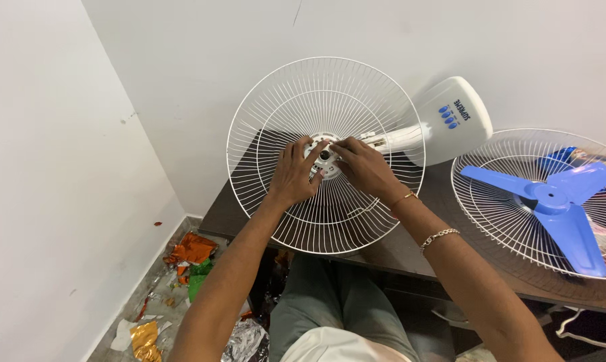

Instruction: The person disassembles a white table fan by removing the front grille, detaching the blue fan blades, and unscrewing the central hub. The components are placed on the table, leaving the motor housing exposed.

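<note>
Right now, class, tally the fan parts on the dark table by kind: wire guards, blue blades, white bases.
Wire guards: 2, one under both hands, one at right
Blue three-blade propeller: 1
White base with blue buttons: 1
Total: 4

Two white wire fan guards (325,155) (517,201) are seen, one blue three-bladed fan blade (558,201), one white fan base (450,119), two hands (295,175) (364,167), and two bracelets (439,236).

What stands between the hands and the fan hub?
Nothing visible: the left hand and right hand already touch the hub at the centre of the white grille.
</note>
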